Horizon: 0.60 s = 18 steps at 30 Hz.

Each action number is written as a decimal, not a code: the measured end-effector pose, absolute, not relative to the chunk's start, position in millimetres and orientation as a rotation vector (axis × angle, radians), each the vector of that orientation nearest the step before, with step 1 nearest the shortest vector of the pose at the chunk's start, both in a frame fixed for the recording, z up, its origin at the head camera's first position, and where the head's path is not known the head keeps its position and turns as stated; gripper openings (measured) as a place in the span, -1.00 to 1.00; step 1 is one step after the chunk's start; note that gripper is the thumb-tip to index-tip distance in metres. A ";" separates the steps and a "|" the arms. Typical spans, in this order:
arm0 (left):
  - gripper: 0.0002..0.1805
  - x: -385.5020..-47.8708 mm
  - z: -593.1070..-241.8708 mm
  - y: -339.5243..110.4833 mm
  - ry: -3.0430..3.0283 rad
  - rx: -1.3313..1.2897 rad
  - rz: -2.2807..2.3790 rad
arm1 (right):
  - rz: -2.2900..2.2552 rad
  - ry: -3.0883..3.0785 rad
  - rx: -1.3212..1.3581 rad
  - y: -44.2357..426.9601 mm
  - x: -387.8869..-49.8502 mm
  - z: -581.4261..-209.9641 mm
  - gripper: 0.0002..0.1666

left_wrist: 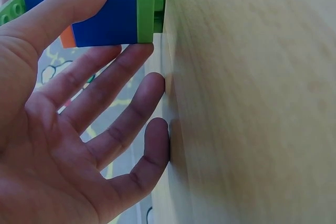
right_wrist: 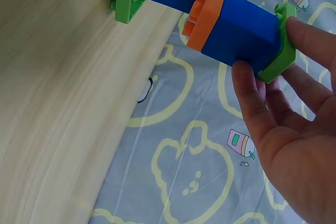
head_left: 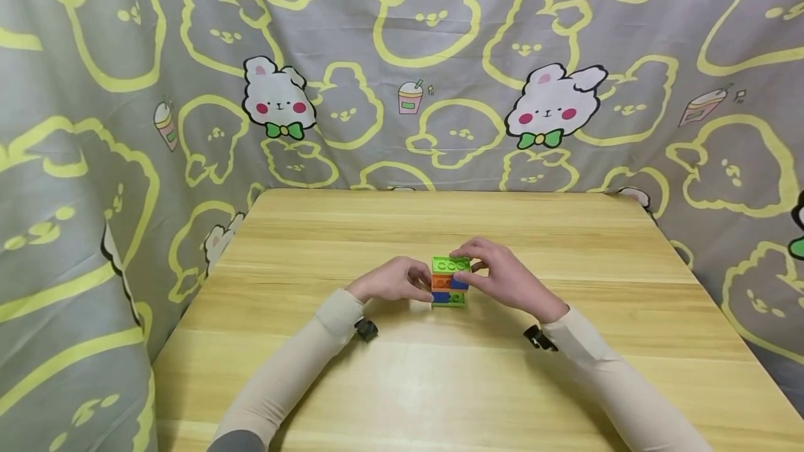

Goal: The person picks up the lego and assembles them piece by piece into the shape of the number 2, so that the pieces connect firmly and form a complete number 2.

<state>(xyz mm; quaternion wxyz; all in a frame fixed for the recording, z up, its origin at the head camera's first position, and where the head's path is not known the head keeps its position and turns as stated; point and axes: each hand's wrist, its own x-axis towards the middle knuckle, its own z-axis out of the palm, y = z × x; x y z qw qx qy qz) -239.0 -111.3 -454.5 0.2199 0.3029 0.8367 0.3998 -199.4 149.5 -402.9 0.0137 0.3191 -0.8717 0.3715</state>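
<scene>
A short tower of toy building bricks stands on the table in the head view. From the bottom it has a green brick (head_left: 456,300), a blue brick (left_wrist: 118,11), an orange brick (right_wrist: 210,14), another blue brick (right_wrist: 245,31) and a green brick (head_left: 451,266) on top. The lowest green brick's studs point down at the tabletop. My left hand (head_left: 392,280) pinches the lower blue brick, thumb across its face, other fingers spread below in the left wrist view. My right hand (head_left: 505,277) grips the tower's upper end, fingers touching the top green brick and upper blue brick.
The wooden table (head_left: 402,382) stretches around both forearms. Behind it and along the left side hangs a grey curtain (head_left: 352,26) with yellow outlines and white rabbit faces. A dark wrist strap piece (head_left: 366,329) sits below the left wrist, another (head_left: 540,338) by the right.
</scene>
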 end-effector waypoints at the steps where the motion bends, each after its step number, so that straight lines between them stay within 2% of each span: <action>1: -0.83 -239.2 -454.8 -111.3 2.316 0.839 1.104 | 1.160 -2.715 0.994 149.6 -199.4 -402.7 -0.62; 18: -0.83 -239.3 -456.3 -111.3 2.322 0.816 1.096 | 1.193 -2.708 0.979 149.9 -199.0 -404.4 -0.63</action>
